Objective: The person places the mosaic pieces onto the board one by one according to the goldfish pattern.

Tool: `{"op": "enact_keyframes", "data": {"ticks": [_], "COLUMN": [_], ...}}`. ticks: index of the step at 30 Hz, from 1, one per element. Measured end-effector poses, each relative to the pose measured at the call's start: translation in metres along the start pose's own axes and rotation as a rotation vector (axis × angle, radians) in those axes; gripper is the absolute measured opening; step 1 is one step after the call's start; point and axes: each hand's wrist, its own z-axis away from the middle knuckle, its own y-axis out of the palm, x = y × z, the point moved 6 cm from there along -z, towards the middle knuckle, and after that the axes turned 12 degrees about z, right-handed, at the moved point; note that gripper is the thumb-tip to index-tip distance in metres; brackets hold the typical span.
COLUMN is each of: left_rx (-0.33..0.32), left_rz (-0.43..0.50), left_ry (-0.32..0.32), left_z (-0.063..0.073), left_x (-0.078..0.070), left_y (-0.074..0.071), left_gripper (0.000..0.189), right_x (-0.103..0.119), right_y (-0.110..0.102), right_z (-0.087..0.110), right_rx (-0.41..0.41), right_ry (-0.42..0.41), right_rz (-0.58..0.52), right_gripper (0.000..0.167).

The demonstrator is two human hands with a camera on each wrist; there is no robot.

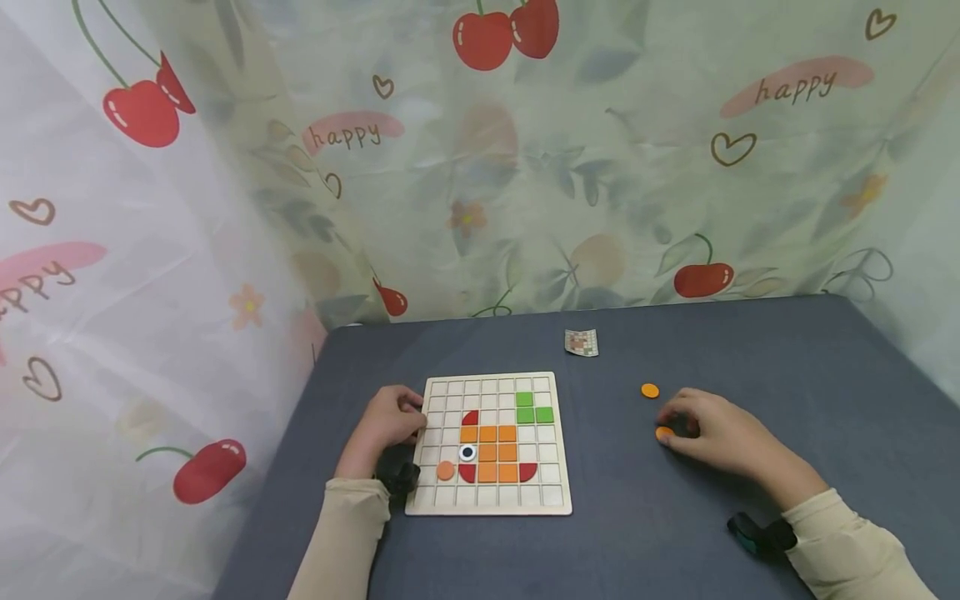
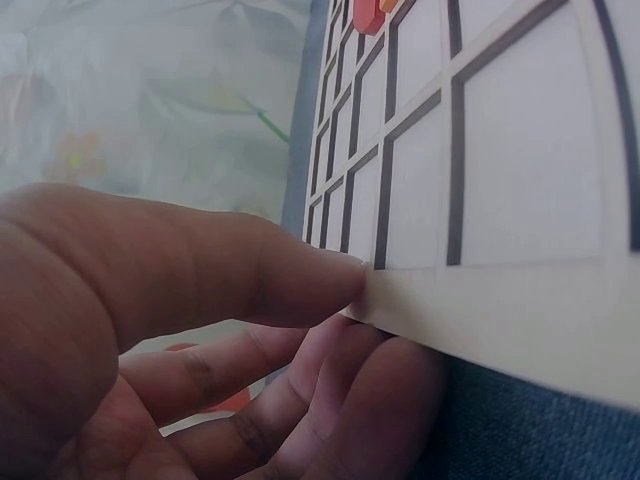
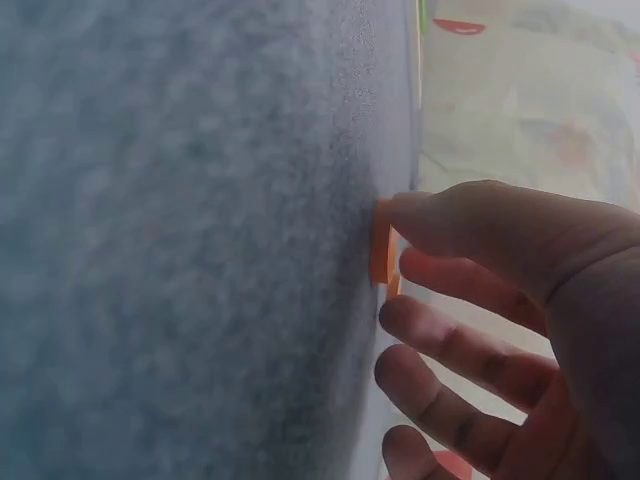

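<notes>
A pale square grid board (image 1: 487, 504) lies on the table. It bears several orange squares (image 1: 487, 452), green squares (image 1: 524, 399), red quarter-round pieces (image 1: 528, 472), a black-and-white eye piece (image 1: 468, 452) and a salmon disc (image 1: 446, 471). My left hand (image 1: 390, 417) grips the board's left edge; in the left wrist view its thumb (image 2: 310, 285) lies on the rim, fingers bent below. On the right, my right hand (image 1: 712, 429) has thumb and forefinger at a flat orange disc (image 3: 381, 240), while its other fingers stay loosely spread. Another orange disc (image 1: 650, 391) lies just beyond.
A small printed card (image 1: 581, 342) lies behind the board, towards the back of the dark grey table (image 1: 637, 542). Patterned curtains (image 1: 525, 183) hang behind the table and along its left side.
</notes>
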Motion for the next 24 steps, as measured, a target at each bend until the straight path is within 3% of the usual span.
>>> {"op": "enact_keyframes", "data": {"ticks": [7,14,19,24], "left_rx": [0.003,0.007,0.006,0.002], "left_rz": [0.004,0.007,0.001,-0.001], "left_ry": [-0.001,-0.009,-0.003,-0.007], "left_z": [0.0,0.002,0.003,0.003], "left_x": [0.001,0.0,-0.002,-0.003], "left_y": [-0.001,-0.001,0.0,0.0], "left_gripper": [0.033,0.033,0.033,0.033], "right_x": [0.0,0.016,0.049,0.102], "right_y": [0.005,0.01,0.011,0.016], "right_z": [0.0,-0.013,-0.034,-0.064], "right_rx": [0.047,0.035,-0.015,-0.018], "right_ry": [-0.019,-0.066,-0.121,-0.204], "right_rz": [-0.03,-0.035,-0.041,-0.061], "right_gripper": [0.012,0.013,0.011,0.011]}}
